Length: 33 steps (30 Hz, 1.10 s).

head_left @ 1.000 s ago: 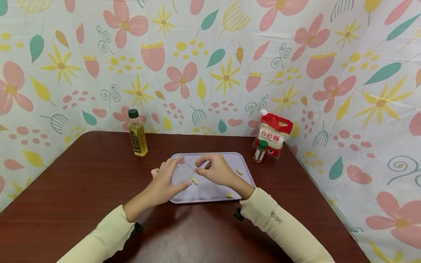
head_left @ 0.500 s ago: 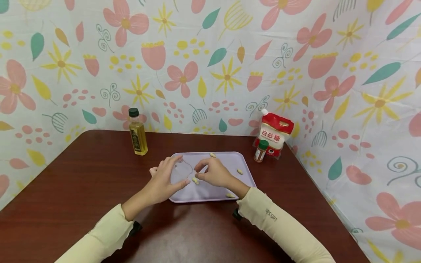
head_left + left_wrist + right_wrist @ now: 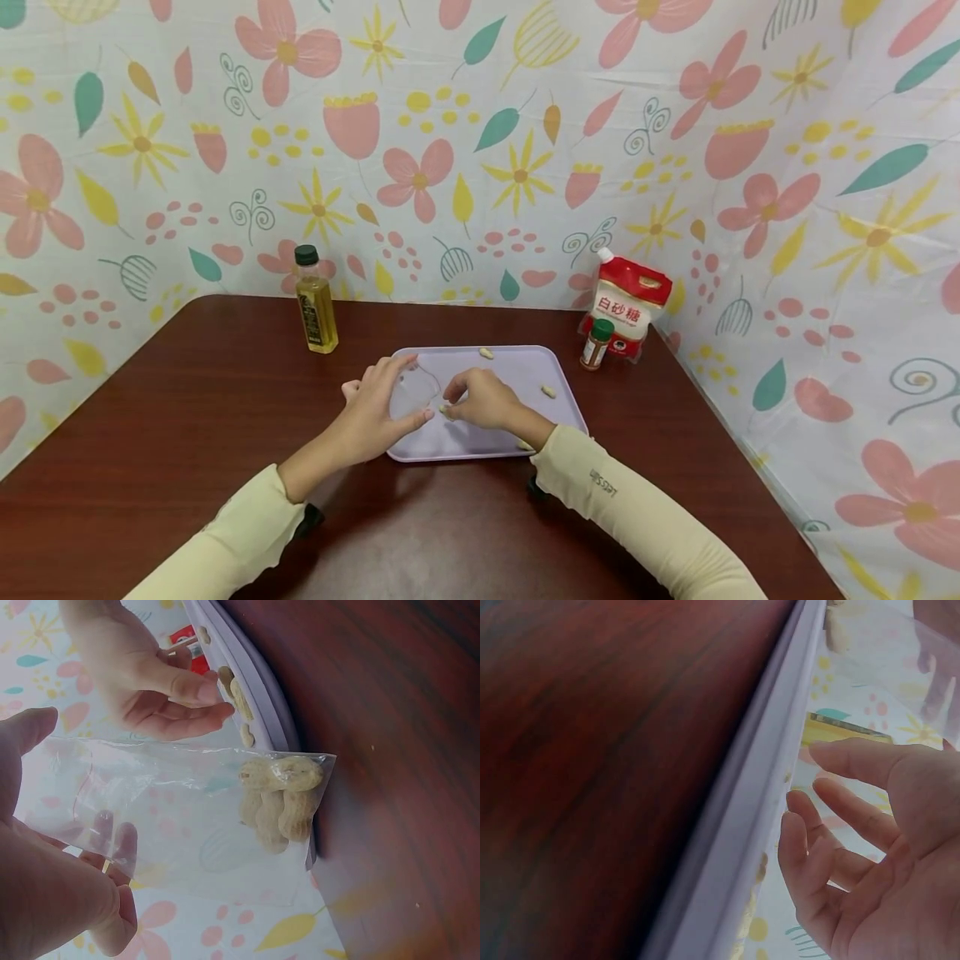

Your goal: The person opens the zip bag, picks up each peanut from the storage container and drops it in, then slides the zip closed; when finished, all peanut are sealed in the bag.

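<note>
My left hand (image 3: 373, 417) holds a clear plastic bag (image 3: 187, 802), its thumb and fingers spread apart at the mouth. Several unshelled peanuts (image 3: 281, 799) lie bunched at the bag's far end. My right hand (image 3: 483, 402) is low over the lilac tray (image 3: 480, 454), thumb and fingertips right at a peanut (image 3: 444, 412) and partly covering it. In the right wrist view a gap shows between that hand's thumb and loosely bent fingers. More peanuts lie on the tray: one at the back rim (image 3: 486, 353), another on the right (image 3: 548, 391).
Behind the tray to the left stands a bottle of yellow oil (image 3: 317, 308). A red and white sugar bag (image 3: 626, 304) and a green-capped spice jar (image 3: 596, 345) are at the back right. All stand on a dark wooden table (image 3: 225, 400) against a flowered cloth (image 3: 420, 100).
My right hand has lowered toward the peanut near the middle of the tray, after uncovering the peanut at the back rim. The left hand with the bag has hardly moved.
</note>
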Motion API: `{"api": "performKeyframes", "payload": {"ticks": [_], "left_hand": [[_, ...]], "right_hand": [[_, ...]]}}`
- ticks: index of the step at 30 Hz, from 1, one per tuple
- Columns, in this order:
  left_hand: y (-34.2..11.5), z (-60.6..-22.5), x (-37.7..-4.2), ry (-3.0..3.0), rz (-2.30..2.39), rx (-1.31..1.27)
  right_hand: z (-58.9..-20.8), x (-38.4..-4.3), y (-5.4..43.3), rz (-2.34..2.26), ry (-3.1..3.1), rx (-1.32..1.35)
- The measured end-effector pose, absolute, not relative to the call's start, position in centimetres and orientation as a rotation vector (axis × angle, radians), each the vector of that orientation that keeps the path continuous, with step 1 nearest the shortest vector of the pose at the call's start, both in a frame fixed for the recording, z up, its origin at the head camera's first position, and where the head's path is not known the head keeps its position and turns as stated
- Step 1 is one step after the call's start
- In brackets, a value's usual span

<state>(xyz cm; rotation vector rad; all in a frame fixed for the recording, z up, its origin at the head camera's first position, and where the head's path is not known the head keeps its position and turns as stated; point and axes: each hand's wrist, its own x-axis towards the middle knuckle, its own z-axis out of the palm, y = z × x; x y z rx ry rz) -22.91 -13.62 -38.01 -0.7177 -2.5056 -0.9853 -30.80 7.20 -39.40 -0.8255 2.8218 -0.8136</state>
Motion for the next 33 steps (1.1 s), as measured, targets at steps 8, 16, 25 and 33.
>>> {"api": "performKeyframes", "payload": {"ticks": [8,16,25,33], "left_hand": [[-13.5,-38.0,-23.1,-2.502,-0.977,-0.728],[-13.3,-37.9,-23.1,-2.509,-0.987,-0.729],[-13.2,-38.0,-23.0,-2.498,-0.989,-0.736],[-13.2,-38.3,-22.9,-2.482,-0.974,-0.728]], "right_hand": [[-40.0,-31.0,7.2,-0.753,2.824,-0.821],[-40.1,-30.8,7.1,-0.733,2.819,-0.839],[-38.6,-30.2,7.9,-0.811,2.869,-0.871],[-36.3,-29.1,8.5,-0.915,2.917,-0.873]]}}
